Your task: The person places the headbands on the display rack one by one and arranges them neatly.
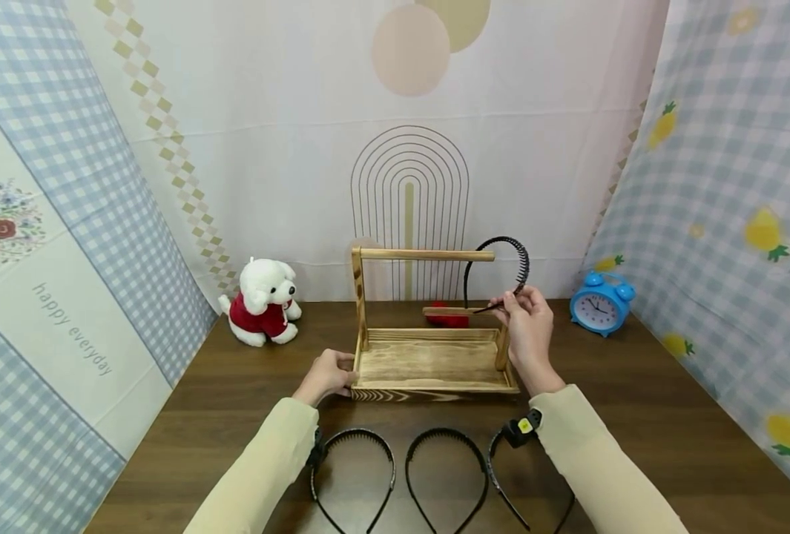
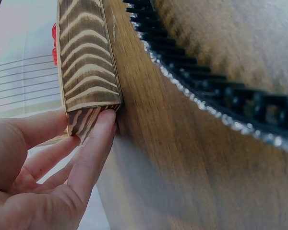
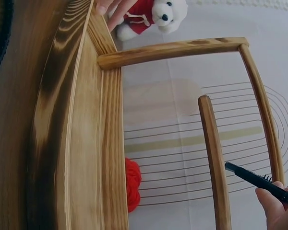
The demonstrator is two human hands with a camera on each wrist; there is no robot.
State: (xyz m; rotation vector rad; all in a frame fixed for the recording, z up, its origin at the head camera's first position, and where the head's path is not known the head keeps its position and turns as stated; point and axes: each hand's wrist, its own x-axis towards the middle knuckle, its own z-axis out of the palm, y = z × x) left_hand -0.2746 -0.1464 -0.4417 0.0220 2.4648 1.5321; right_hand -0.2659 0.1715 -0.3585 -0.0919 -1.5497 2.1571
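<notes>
Headband [image 1: 526,261] pinched by the right hand [image 1: 530,330], centre-right, seems not yet on the wooden rack [image 1: 428,395] the left hand [image 1: 326,375] grips; three other headbands [image 1: 445,431] wait, bottom centre.

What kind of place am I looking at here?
Probably a staged indoor tabletop: a printed cloth backdrop hangs behind, with a plush dog and blue twin-bell alarm clock placed before it.

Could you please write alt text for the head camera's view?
A person's right hand holds a black toothed headband at a wooden rack while the left hand grips the rack's left end. Three more headbands lie in front; a plush dog sits at left, a blue alarm clock at right.
</notes>
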